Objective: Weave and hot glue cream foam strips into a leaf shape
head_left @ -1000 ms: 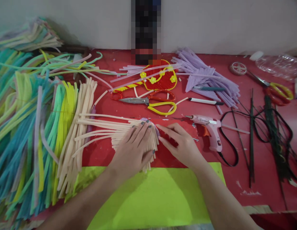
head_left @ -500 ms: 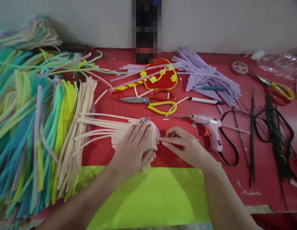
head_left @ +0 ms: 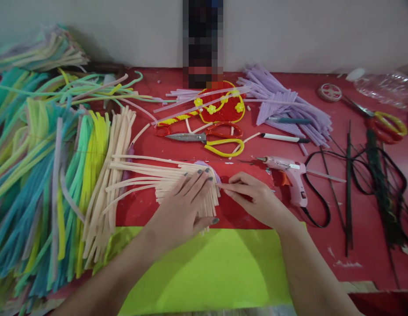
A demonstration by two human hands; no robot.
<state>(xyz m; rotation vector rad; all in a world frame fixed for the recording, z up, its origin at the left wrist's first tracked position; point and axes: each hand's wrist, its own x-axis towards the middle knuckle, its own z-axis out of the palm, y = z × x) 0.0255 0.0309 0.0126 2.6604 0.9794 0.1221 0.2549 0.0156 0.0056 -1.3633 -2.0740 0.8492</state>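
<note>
My left hand (head_left: 184, 206) lies flat, fingers spread, pressing down a fan of cream-coloured foam strips (head_left: 147, 180) on the red table (head_left: 322, 245). A bit of lilac material (head_left: 207, 166) peeks out under its fingertips. My right hand (head_left: 253, 197) rests just right of the strips' ends. Its fingers are drawn together, and the thumb and forefinger pinch at the edge of the strips beside the left fingertips. What they pinch is too small to name.
A big pile of coloured strips (head_left: 35, 175) fills the left. Yellow-handled scissors (head_left: 207, 142), a red and yellow woven piece (head_left: 220, 107), lilac strips (head_left: 286, 107), a pen (head_left: 283, 138), a pink glue gun (head_left: 289, 173), dark wires (head_left: 368, 175), other scissors (head_left: 384, 123) and a plastic bottle (head_left: 384, 87) lie behind. A lime sheet (head_left: 210, 272) covers the front.
My right hand has gone from flat and spread to drawn together, pinching at the strip ends. The left hand stays pressed on the strips, its thumb shifted outward.
</note>
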